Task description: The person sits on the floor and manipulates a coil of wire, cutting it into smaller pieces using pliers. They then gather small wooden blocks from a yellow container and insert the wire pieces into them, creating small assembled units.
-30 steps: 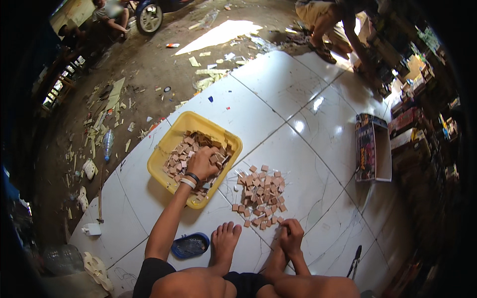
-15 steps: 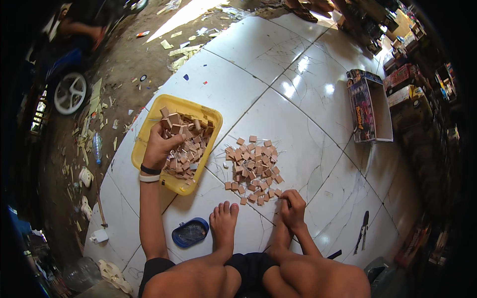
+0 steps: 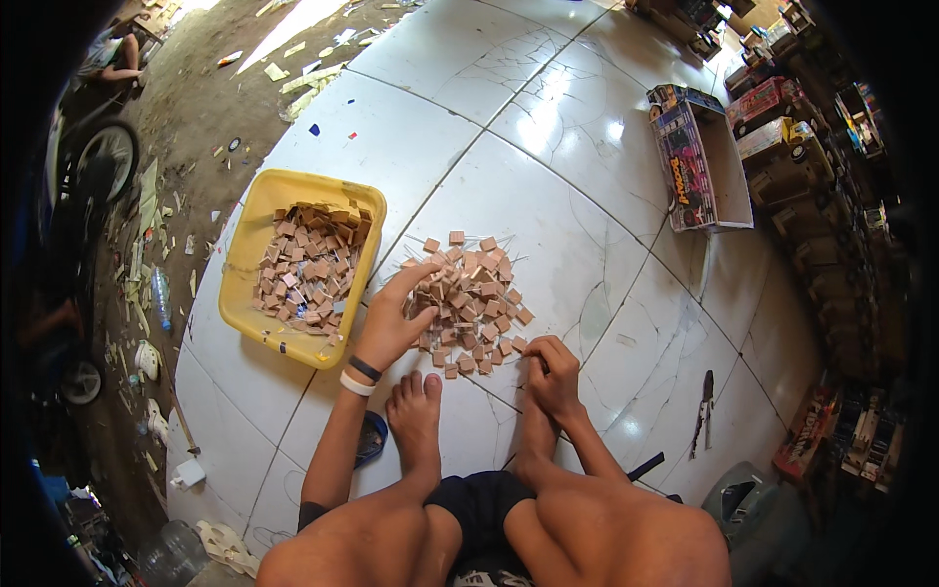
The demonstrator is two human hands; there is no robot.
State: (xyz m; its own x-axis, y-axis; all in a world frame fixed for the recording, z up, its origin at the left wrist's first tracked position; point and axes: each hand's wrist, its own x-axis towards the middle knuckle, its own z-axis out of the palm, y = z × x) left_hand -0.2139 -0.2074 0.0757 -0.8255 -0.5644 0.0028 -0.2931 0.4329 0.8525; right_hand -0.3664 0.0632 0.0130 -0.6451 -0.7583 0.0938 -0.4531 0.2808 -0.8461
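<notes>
Small square brown wooden blocks with thin wire-like strands lie in a loose pile (image 3: 479, 303) on the white tiles in front of my feet. At the pile's left edge my left hand (image 3: 393, 315) is open, thumb and fingers apart, with blocks slightly blurred beside its fingertips. My right hand (image 3: 554, 377) rests over my right foot near the pile's lower right edge. Its fingers are curled closed, and whatever they may hold is hidden. Left of the pile stands a yellow plastic basin (image 3: 235, 284) holding many more of these blocks.
A blue oval dish (image 3: 372, 440) lies by my left foot, partly behind my forearm. On the right are a printed open box (image 3: 685, 166), a dark knife-like tool (image 3: 704, 411) and stacked toy-truck-like boxes (image 3: 782, 147). Dirt ground with scraps and a plastic bottle (image 3: 160, 298) borders the left.
My left hand has come out of the yellow basin and across to the pile, its fingers opening there. My right hand stays by my foot. The whole view has shifted somewhat.
</notes>
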